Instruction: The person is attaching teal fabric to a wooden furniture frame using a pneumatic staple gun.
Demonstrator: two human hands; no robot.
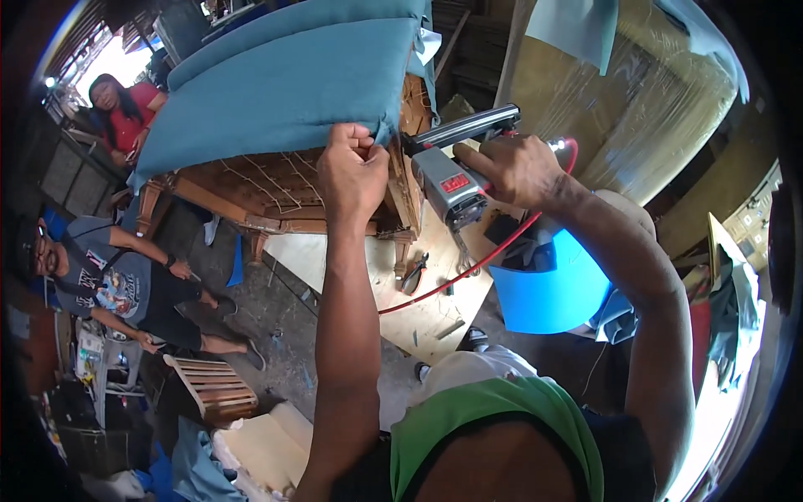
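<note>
- Nearest the camera is a green-edged dark shirt [502, 410], worn by the person, filling the lower middle.
- Blue upholstery fabric [276, 84] covers the upper part of a wooden seat frame [213, 199], ahead of the person; its lower edge bunches into folds at the near right corner.
- Left hand [355, 171]: the fingers are drawn narrow, thumb against curled forefinger, pinching that edge just beside the corner.
- Right hand [517, 171]: the fingers are wrapped around the handle of a grey-and-black pneumatic stapler [452, 188]. Its nose points left at the corner, very near the pinched fold; I cannot tell whether it touches, or whether the trigger is pressed.
- A red air hose [510, 238] curves from the stapler's rear, below it and across to the left forearm.
- Under the frame's near leg, a pale plywood tabletop [427, 314] carries pliers [413, 274]; its bare strip narrows toward the person's feet.
- Right of this, a curved blue sheet [552, 289] stands close to the right forearm, a plastic-wrapped panel [636, 109] beyond.
- Leftward, open floor [284, 360] separates the tabletop from a seated co-worker [125, 268] and a slatted wooden piece [213, 385].
</note>
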